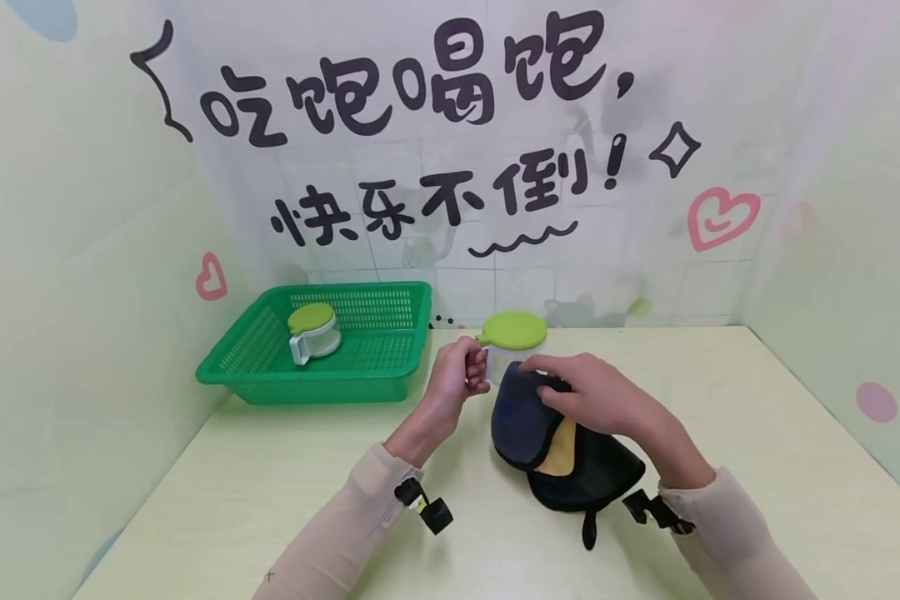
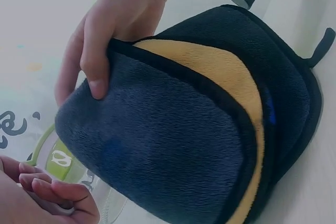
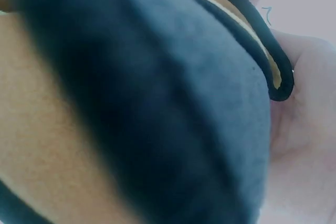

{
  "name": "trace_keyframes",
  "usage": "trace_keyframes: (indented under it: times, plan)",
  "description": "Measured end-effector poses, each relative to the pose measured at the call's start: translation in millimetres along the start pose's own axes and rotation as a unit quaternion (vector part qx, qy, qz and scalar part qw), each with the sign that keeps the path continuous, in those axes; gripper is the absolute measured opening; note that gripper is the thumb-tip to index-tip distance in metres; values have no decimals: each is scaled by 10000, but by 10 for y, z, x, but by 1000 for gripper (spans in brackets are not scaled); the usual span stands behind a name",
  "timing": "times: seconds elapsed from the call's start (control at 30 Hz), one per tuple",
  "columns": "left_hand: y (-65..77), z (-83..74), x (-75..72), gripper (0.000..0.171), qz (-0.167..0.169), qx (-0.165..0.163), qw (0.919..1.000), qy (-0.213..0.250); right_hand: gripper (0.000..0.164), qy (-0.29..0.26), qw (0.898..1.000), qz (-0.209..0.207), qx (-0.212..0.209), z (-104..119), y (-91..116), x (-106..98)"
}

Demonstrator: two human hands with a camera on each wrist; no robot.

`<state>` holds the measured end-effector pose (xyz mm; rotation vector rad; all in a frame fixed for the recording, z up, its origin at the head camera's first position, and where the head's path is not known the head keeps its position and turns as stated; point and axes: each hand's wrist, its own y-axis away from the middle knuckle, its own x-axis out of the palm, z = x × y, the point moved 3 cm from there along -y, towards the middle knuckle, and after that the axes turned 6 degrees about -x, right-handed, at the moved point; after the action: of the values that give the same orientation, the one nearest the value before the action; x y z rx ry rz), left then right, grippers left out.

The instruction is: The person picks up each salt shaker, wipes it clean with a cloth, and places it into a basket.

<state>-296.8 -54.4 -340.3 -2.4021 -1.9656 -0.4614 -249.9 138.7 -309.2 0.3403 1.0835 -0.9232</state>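
Note:
A clear jar [image 1: 499, 360] with a green lid [image 1: 515, 330] stands on the table, its lower part hidden behind a cloth. My left hand [image 1: 458, 372] grips it at the handle side with curled fingers. My right hand [image 1: 598, 392] pinches a folded plush cleaning cloth [image 1: 523, 421], dark blue on one side and yellow on the other, with black edging. The thumb lies on the blue face in the left wrist view, where the cloth [image 2: 168, 129] overlaps the jar. Folds of the cloth [image 3: 210, 77] fill most of the right wrist view. Its hanging loop [image 1: 589, 530] points toward me.
A green plastic basket [image 1: 322, 389] sits at the back left of the table [image 1: 285, 492]. Inside it is a second, smaller-looking jar [image 1: 319, 338] with a green lid and white handle. A printed curtain [image 1: 390, 50] hangs behind the table, with pale walls at both sides.

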Motion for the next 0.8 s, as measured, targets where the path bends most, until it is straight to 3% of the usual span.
trace_keyframes:
  times: [0.23,0.5,0.8]
  plan:
    - [18,-11,-9,23,-17,43,10000,-28,37,-268,9987,426,-17,-46,-22,69]
    - [18,-13,21,22,49,-50,10000,16,35,-57,10000,-35,-33,-27,24,-27]
    - [16,-12,14,22,13,-60,10000,75,34,-136,9994,290,-150,-59,1,4]
